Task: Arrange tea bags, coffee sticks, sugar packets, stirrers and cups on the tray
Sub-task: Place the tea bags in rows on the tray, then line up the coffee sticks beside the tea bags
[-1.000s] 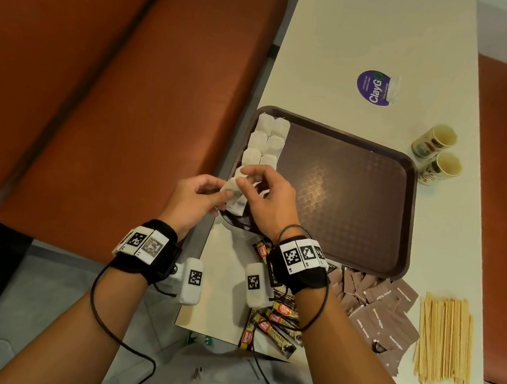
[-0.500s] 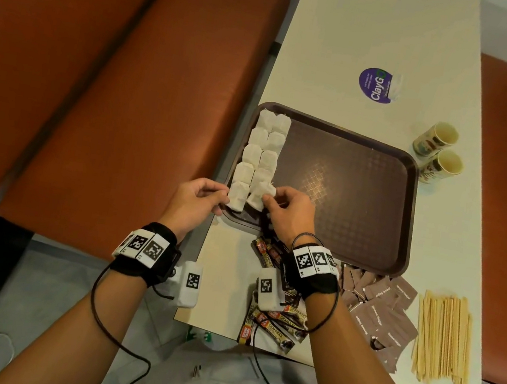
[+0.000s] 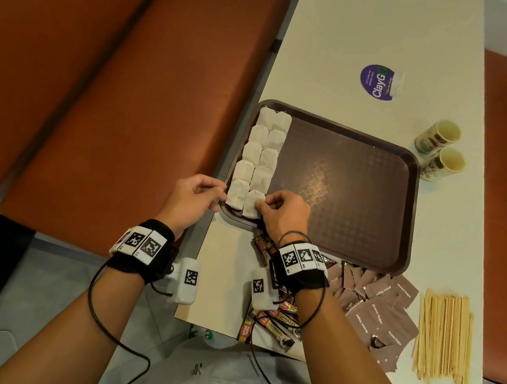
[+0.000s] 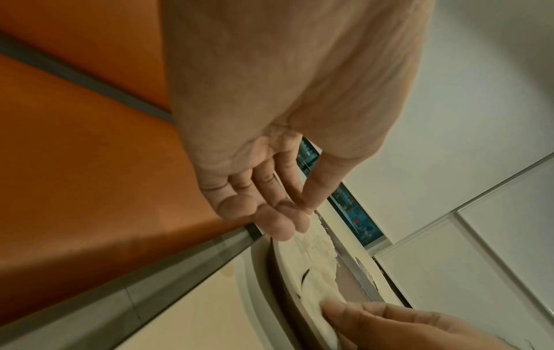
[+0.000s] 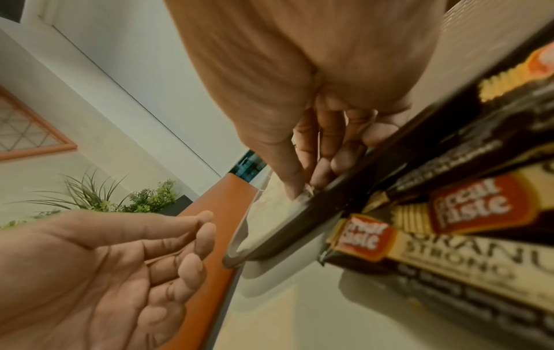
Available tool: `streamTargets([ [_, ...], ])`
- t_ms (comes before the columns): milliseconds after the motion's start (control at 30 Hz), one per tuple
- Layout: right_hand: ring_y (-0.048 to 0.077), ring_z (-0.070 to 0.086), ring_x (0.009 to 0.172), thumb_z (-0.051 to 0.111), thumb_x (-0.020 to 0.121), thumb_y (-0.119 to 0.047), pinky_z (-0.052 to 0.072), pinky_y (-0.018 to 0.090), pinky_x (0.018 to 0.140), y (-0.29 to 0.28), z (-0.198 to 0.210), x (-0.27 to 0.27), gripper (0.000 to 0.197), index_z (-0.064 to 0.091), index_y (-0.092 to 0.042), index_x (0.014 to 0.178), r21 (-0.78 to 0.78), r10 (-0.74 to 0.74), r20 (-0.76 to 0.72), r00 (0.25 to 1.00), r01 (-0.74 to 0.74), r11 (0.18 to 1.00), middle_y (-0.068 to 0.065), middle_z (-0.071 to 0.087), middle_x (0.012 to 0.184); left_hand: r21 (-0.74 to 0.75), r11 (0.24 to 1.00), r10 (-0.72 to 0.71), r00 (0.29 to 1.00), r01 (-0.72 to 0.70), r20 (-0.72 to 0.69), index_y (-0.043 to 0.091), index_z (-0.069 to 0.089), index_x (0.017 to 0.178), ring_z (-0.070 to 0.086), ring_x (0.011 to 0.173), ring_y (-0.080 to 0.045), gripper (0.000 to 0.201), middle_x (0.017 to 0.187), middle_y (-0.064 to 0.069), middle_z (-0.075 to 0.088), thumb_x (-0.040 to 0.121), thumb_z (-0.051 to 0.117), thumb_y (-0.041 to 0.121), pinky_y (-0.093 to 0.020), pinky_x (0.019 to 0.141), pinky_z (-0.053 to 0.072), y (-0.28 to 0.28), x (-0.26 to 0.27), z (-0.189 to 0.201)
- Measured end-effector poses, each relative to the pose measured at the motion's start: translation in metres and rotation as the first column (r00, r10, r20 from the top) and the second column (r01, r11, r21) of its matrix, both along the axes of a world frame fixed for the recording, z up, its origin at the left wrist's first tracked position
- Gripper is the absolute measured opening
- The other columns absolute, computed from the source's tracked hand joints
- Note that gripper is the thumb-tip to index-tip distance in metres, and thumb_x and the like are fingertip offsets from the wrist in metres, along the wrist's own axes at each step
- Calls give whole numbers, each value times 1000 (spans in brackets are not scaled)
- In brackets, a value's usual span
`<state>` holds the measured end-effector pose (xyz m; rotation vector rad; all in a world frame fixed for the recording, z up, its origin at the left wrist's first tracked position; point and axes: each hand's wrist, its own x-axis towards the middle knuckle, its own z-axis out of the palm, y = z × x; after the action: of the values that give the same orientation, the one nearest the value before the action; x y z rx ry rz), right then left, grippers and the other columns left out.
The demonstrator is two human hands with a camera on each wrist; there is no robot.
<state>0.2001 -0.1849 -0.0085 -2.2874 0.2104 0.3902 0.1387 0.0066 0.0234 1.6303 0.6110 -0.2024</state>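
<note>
A brown tray (image 3: 359, 208) lies on the cream table. White tea bags (image 3: 267, 141) fill two columns along its left side. My right hand (image 3: 263, 205) pinches the right edge of the nearest tea bag (image 3: 251, 206), which lies flat at the near end of the right column. In the right wrist view, its thumb and forefinger (image 5: 299, 191) press on that bag (image 5: 270, 213) just inside the tray rim (image 5: 299, 227). My left hand (image 3: 217, 192) hovers at the tray's left edge with relaxed fingers and holds nothing.
Coffee sticks (image 3: 274, 324) lie under my right wrist at the table's near edge. Brown sugar packets (image 3: 386, 309) and wooden stirrers (image 3: 442, 334) lie to their right. Two paper cups (image 3: 438, 136) lie on their sides right of the tray. Orange bench seats (image 3: 112, 86) flank the table.
Both hands held a tea bag above the tray's near-left corner. It now lies flat at the near end of the right column, and my left hand has let go.
</note>
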Motion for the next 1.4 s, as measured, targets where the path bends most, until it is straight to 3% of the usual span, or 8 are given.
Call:
streamTargets([
  [267, 6, 66, 72, 85, 77, -32, 55, 20, 69, 0, 0, 0, 19, 68, -25, 78, 25, -27, -9, 1000, 27, 999, -6, 70, 75, 4, 1000, -9, 1000, 9, -5, 15, 73, 109, 66, 77, -15, 13, 102, -6, 79, 101, 64, 12, -10, 56, 44, 1, -1, 1],
  [533, 6, 64, 77, 71, 90, -25, 55, 19, 77, -21, 37, -12, 5, 73, -24, 86, 79, 63, 140, 988, -75, 994, -10, 70, 80, 3, 1000, -15, 1000, 15, 10, 15, 73, 109, 67, 79, -16, 13, 102, -5, 78, 100, 64, 11, -13, 57, 46, -7, -7, 13],
  [700, 2, 61, 73, 70, 91, -22, 47, 9, 68, -39, 54, -41, 6, 74, -25, 87, 92, 115, 203, 972, -136, 986, -10, 69, 79, 36, 996, -85, 996, 84, 30, 20, 73, 108, 69, 72, -8, 11, 98, 2, 78, 99, 67, 17, -23, 65, 46, -23, -22, 13],
  [833, 5, 63, 76, 70, 91, -21, 49, 14, 70, -60, 54, -72, 5, 73, -25, 89, 25, 102, 232, 967, -111, 994, -10, 69, 82, 88, 982, -174, 984, 170, 33, 24, 74, 103, 70, 68, -6, 8, 98, 3, 77, 98, 68, 20, -25, 62, 44, -37, -41, 2],
  [967, 12, 59, 95, 73, 87, -25, 51, 30, 89, -80, 35, -94, 14, 69, -28, 100, -237, 181, 245, 953, -122, 964, -8, 65, 102, 118, 966, -236, 971, 230, 45, 15, 75, 106, 71, 73, -12, 10, 99, -2, 75, 97, 71, 16, -13, 57, 46, -54, -56, -9],
  [1167, 24, 50, 116, 73, 87, -37, 45, 39, 99, -72, 21, -110, 49, 61, -20, 131, -509, 402, 158, 902, -274, 816, 2, 59, 123, 223, 925, -327, 944, 308, 52, 24, 72, 104, 67, 93, -12, 10, 102, 7, 71, 95, 73, 19, -30, 88, 54, -74, -68, -22],
  [1300, 24, 51, 118, 72, 88, -29, 46, 38, 101, -68, 21, -111, 43, 63, -16, 129, -477, 402, 132, 906, -297, 827, 4, 58, 122, 215, 933, -290, 957, 289, -26, 31, 66, 101, 72, 93, -20, 15, 95, 5, 75, 91, 74, 23, -43, 90, 59, -80, -70, -28],
  [1400, 25, 54, 116, 72, 87, -23, 48, 39, 101, -66, 21, -112, 41, 66, -13, 126, -428, 379, 150, 913, -285, 858, 6, 60, 120, 344, 895, -298, 955, 285, -16, 25, 67, 113, 66, 93, -18, 27, 99, 1, 69, 89, 77, 19, -33, 87, 53, -81, -70, -30],
])
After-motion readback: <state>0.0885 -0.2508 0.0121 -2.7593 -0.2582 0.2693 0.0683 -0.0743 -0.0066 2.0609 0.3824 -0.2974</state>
